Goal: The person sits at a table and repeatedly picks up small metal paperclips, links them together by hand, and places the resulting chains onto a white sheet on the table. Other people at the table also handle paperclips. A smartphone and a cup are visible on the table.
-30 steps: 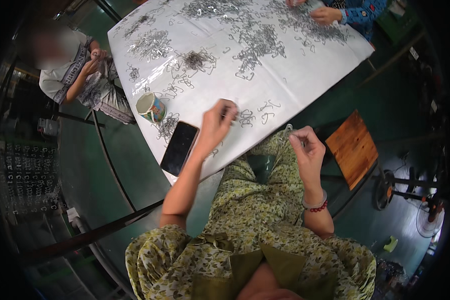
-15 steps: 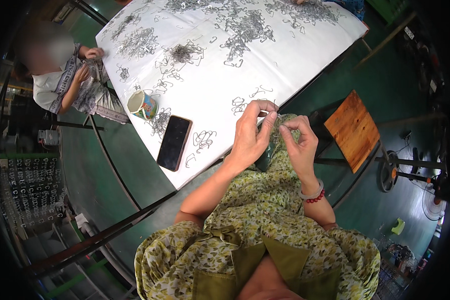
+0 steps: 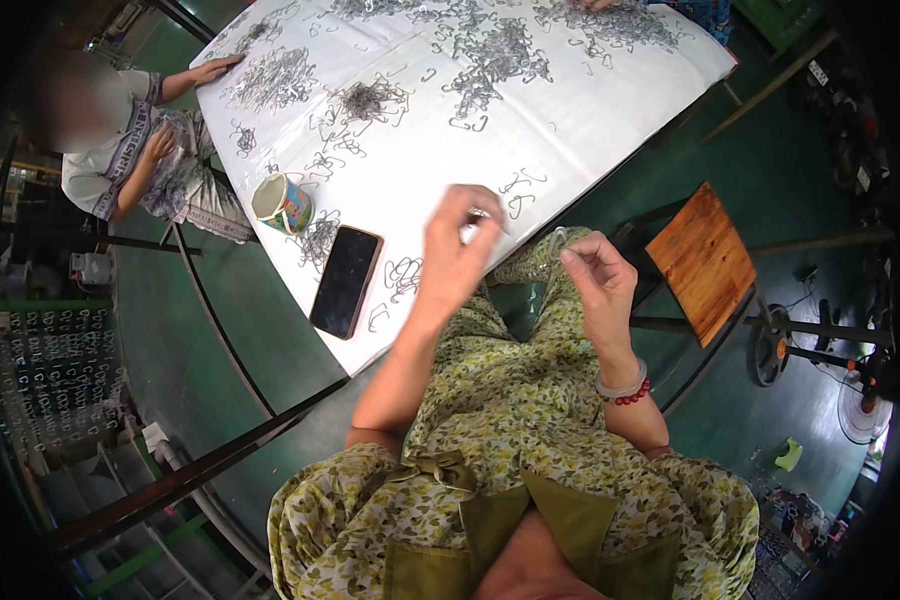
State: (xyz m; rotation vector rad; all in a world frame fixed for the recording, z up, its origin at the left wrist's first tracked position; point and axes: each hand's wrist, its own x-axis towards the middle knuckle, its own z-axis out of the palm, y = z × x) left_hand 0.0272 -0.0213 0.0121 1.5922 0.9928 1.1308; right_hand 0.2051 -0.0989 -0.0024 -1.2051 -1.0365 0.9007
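Observation:
My left hand (image 3: 452, 260) is over the near edge of the white table, its fingers curled and smeared by motion. Beneath and beside those fingers lie thin bent wire hooks (image 3: 522, 190); whether the hand holds one is not clear. Over my lap, my right hand (image 3: 602, 275) pinches with thumb and forefinger. A small shiny, pale thing (image 3: 558, 243) shows at its fingertips, too small to name. A light bracelet and a red bead bracelet (image 3: 630, 396) circle the right wrist.
On the white table (image 3: 410, 140) lie several piles of wire hooks (image 3: 500, 55), a black phone (image 3: 346, 282) and a patterned paper cup (image 3: 282, 205). A co-worker (image 3: 120, 140) sits at the left, one hand on the table. A wooden stool (image 3: 705, 262) stands at the right.
My left hand has parted from my right and moved left over the table. The right hand stays nearly in place, still pinching. The co-worker's one hand has reached onto the table.

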